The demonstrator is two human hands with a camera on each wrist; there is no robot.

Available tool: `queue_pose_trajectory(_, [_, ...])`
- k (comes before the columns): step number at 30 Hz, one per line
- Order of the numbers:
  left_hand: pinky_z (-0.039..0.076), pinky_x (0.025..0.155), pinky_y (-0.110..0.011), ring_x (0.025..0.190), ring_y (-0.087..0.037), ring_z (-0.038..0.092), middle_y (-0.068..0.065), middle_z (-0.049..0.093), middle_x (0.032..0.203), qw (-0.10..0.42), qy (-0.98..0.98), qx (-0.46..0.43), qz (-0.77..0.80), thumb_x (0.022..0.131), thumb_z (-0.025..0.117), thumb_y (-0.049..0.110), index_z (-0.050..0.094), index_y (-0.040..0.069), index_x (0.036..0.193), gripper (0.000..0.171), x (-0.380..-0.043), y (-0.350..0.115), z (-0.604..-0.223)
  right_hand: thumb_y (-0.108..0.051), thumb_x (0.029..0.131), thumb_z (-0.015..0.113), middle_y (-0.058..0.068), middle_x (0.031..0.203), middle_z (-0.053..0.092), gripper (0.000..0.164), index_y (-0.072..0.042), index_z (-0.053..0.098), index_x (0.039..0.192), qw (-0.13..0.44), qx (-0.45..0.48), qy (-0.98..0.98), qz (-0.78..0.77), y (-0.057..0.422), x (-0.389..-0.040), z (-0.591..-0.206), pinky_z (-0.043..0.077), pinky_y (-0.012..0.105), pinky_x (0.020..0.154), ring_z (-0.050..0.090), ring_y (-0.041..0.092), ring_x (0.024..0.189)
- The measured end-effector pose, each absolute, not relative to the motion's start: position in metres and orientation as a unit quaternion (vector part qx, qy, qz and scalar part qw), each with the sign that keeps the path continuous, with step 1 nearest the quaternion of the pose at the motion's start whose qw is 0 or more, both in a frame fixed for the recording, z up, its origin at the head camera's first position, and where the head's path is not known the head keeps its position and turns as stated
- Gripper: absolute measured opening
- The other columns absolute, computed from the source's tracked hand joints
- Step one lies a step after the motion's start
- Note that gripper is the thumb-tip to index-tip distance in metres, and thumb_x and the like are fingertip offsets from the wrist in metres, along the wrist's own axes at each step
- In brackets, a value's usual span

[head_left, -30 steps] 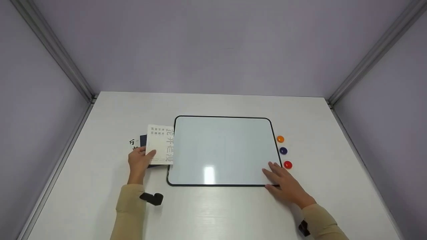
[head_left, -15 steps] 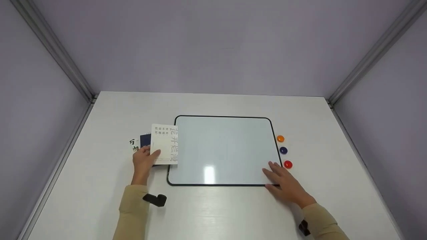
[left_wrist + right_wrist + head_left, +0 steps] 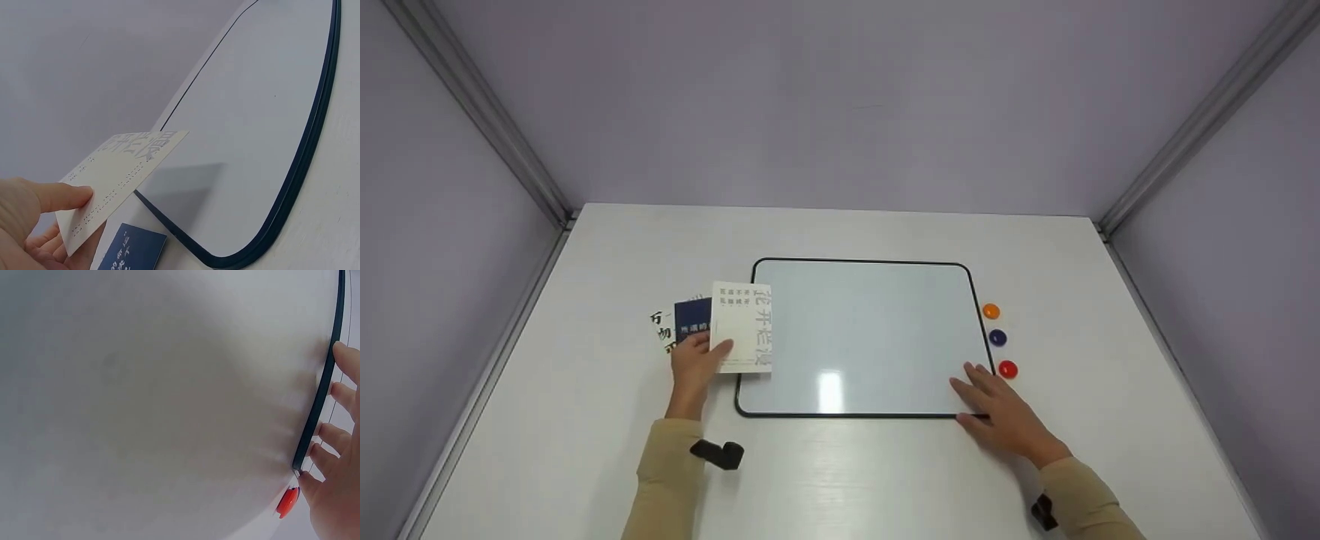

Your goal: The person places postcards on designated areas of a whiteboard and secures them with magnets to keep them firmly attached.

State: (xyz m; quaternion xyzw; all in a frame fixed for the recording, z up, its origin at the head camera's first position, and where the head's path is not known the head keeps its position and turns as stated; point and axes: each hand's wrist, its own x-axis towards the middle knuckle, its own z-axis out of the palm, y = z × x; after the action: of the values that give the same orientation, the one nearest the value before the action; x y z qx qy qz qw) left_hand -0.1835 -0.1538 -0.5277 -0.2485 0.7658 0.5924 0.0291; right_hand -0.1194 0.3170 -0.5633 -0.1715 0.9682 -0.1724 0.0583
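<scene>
Since the earlier head frame, the cream card [image 3: 741,326] has been carried to the right by the left hand [image 3: 694,367], and more of the whiteboard's [image 3: 870,330] left edge is now overlapped by it. More of the navy card [image 3: 691,313] has been uncovered at centre-left, with a white lettered card [image 3: 661,330] beside it, farther left. By appearance, the transfer of the cream card onto the board is only partly done. It is judged to be held above the surface, since a detached shadow is cast on the board in the left wrist view.

The cream card is pinched at its lower left, thumb on the printed face and fingers beneath. By the right hand [image 3: 1005,416], nothing is clamped: its fingers are spread and rested at the board's lower-right corner. The 3 discs, orange [image 3: 991,311], blue [image 3: 998,337] and red [image 3: 1008,369], are lined up just beside the board's right edge.

The left fingers are partly hidden behind the cream card, and the lower part of the navy card is covered by that hand. In the right wrist view, the right hand is cut off at the right edge; how firmly it is pressed cannot be told.
</scene>
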Motion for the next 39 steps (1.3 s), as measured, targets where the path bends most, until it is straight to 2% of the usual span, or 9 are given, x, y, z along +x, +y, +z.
queue_pose_trajectory(8, [0.054, 0.084, -0.025, 0.116, -0.036, 0.063, -0.028, 0.057, 0.133, 0.04, 0.767, -0.249, 0.59, 0.091, 0.064, 0.016, 0.05, -0.007, 0.133, 0.05, -0.182, -0.147, -0.525, -0.033, 0.092, 0.064, 0.009, 0.159, 0.033, 0.058, -0.025, 0.043, 0.145, 0.059, -0.17, 0.968, -0.177, 0.317, -0.119, -0.562, 0.03, 0.059, 0.117, 0.029, 0.035, 0.148])
queue_pose_trajectory(16, [0.051, 0.072, -0.014, 0.11, -0.031, 0.066, -0.028, 0.058, 0.132, 0.042, 0.753, -0.243, 0.611, 0.09, 0.065, 0.013, 0.051, -0.007, 0.131, 0.048, -0.182, -0.141, -0.527, -0.033, 0.092, 0.063, 0.008, 0.159, 0.032, 0.058, -0.026, 0.042, 0.146, 0.064, -0.171, 0.968, -0.173, 0.316, -0.119, -0.563, 0.03, 0.059, 0.116, 0.029, 0.034, 0.148])
queue_pose_trajectory(24, [0.054, 0.095, -0.033, 0.119, -0.037, 0.061, -0.029, 0.056, 0.134, 0.048, 0.75, -0.24, 0.614, 0.089, 0.065, 0.013, 0.05, -0.008, 0.131, 0.049, -0.181, -0.137, -0.525, -0.032, 0.092, 0.063, 0.009, 0.159, 0.032, 0.057, -0.025, 0.043, 0.146, 0.072, -0.164, 0.969, -0.17, 0.316, -0.119, -0.562, 0.03, 0.059, 0.117, 0.028, 0.034, 0.148])
queue_pose_trajectory(29, [0.055, 0.089, -0.028, 0.116, -0.033, 0.064, -0.028, 0.058, 0.132, 0.055, 0.753, -0.235, 0.612, 0.09, 0.065, 0.014, 0.052, -0.006, 0.13, 0.046, -0.18, -0.133, -0.526, -0.032, 0.092, 0.063, 0.009, 0.159, 0.032, 0.057, -0.025, 0.043, 0.146, 0.071, -0.162, 0.969, -0.169, 0.316, -0.119, -0.563, 0.03, 0.059, 0.116, 0.028, 0.035, 0.148])
queue_pose_trajectory(35, [0.054, 0.095, -0.033, 0.116, -0.035, 0.063, -0.027, 0.058, 0.132, 0.068, 0.751, -0.232, 0.614, 0.09, 0.064, 0.014, 0.05, -0.006, 0.132, 0.049, -0.179, -0.13, -0.527, -0.035, 0.092, 0.063, 0.008, 0.159, 0.032, 0.058, -0.028, 0.042, 0.146, 0.067, -0.162, 0.971, -0.163, 0.316, -0.119, -0.566, 0.032, 0.058, 0.116, 0.029, 0.034, 0.148])
queue_pose_trajectory(39, [0.055, 0.094, -0.032, 0.116, -0.035, 0.063, -0.029, 0.057, 0.132, 0.072, 0.743, -0.228, 0.625, 0.089, 0.065, 0.012, 0.049, -0.009, 0.132, 0.051, -0.178, -0.127, -0.53, -0.036, 0.092, 0.062, 0.007, 0.16, 0.031, 0.058, -0.028, 0.041, 0.146, 0.079, -0.156, 0.971, -0.166, 0.315, -0.12, -0.565, 0.03, 0.058, 0.117, 0.027, 0.033, 0.149])
